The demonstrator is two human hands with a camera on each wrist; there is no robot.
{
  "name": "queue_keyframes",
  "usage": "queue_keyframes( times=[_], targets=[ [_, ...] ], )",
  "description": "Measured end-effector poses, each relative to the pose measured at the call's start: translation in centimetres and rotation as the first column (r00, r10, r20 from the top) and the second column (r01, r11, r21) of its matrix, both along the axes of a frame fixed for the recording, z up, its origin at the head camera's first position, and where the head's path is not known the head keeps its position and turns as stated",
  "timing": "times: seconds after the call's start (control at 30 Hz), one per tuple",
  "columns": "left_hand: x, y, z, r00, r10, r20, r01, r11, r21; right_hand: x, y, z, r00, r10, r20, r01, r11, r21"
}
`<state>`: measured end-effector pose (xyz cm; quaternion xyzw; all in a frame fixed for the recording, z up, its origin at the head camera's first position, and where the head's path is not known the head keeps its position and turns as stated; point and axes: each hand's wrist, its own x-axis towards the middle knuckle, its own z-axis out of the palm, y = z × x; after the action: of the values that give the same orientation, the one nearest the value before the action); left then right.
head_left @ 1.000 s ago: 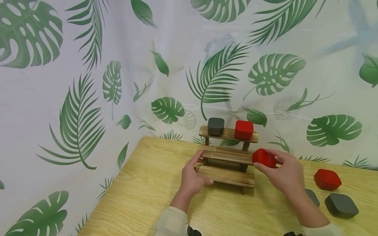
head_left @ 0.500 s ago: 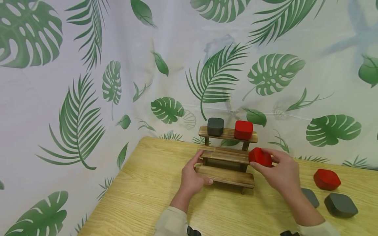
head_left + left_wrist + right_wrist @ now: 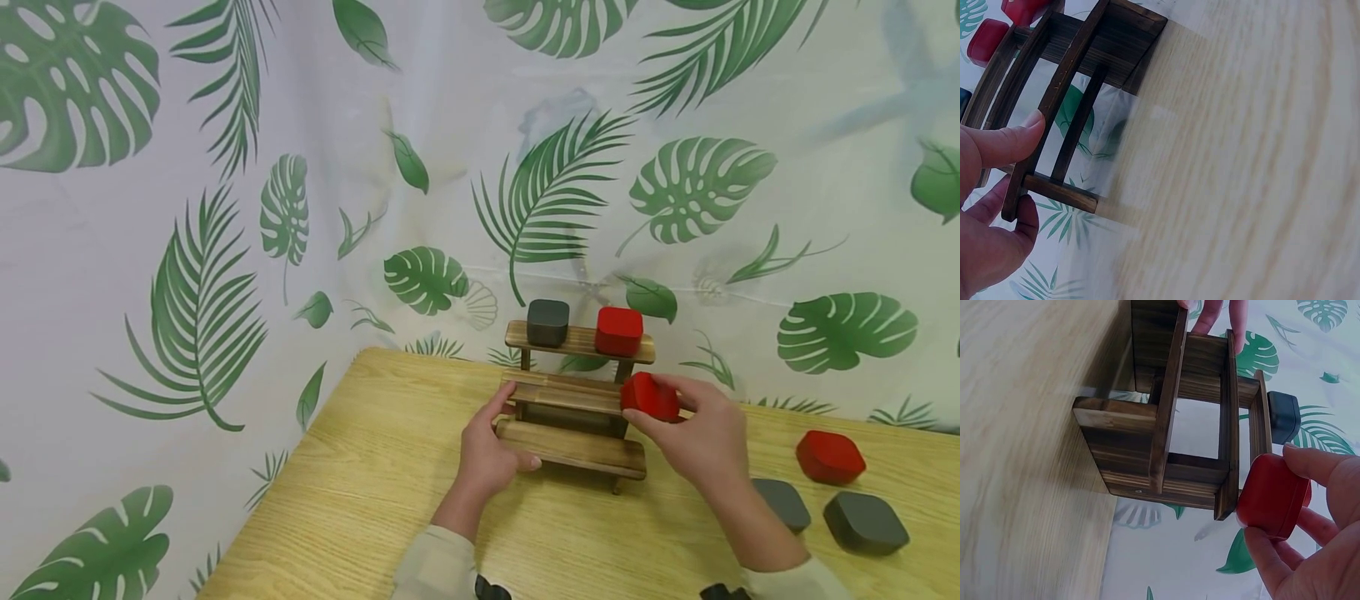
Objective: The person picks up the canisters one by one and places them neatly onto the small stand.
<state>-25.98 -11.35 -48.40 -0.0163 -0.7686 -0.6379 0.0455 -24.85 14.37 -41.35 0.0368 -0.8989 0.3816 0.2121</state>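
A three-step wooden display stand (image 3: pixel 577 450) is on the table in the head view. My left hand (image 3: pixel 489 450) grips the stand's left end; in the left wrist view the thumb (image 3: pixel 1019 139) lies on the lowest step with fingers curled under it. My right hand (image 3: pixel 705 429) pinches a red rounded block (image 3: pixel 649 397) at the right end of the middle step. In the right wrist view that red block (image 3: pixel 1272 495) is tilted at the step's end; whether it touches the wood I cannot tell. The top step bears a dark grey block (image 3: pixel 548 322) and another red block (image 3: pixel 619 331).
To the right on the wooden table (image 3: pixel 322 500) lie a red block (image 3: pixel 830 457) and a grey block (image 3: pixel 866 522). A second grey block (image 3: pixel 783 505) is partly behind my right forearm. A leaf-patterned cloth (image 3: pixel 450 217) hangs behind and at the left.
My right hand has moved left with the red block, bringing it from beside the stand to the end of the middle step. The left hand and the stand have stayed still.
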Motion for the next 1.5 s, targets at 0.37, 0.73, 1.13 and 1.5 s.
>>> queue_keyframes(
  times=[0.37, 0.73, 1.13, 1.5],
  targets=[
    [0.0, -0.1, -0.1, 1.0, -0.007, -0.009, 0.007, 1.0, 0.01, -0.1, -1.5, -0.2, 0.999, 0.031, -0.018, -0.032, 0.998, -0.046],
    [0.1, -0.1, 0.2, 1.0, -0.011, 0.0, 0.011, 1.0, 0.0, -0.3, -3.1, -0.4, 0.996, 0.042, -0.08, -0.046, 0.998, -0.05],
    [0.1, -0.1, 0.1, 1.0, -0.008, 0.016, 0.008, 1.0, 0.014, -0.9, -4.6, -1.0, 0.994, 0.049, -0.101, -0.056, 0.996, -0.069],
    [0.0, -0.1, -0.2, 1.0, 0.002, -0.011, -0.002, 1.0, -0.006, -1.3, -6.1, -1.2, 0.986, 0.041, -0.16, -0.057, 0.994, -0.095]
  ],
)
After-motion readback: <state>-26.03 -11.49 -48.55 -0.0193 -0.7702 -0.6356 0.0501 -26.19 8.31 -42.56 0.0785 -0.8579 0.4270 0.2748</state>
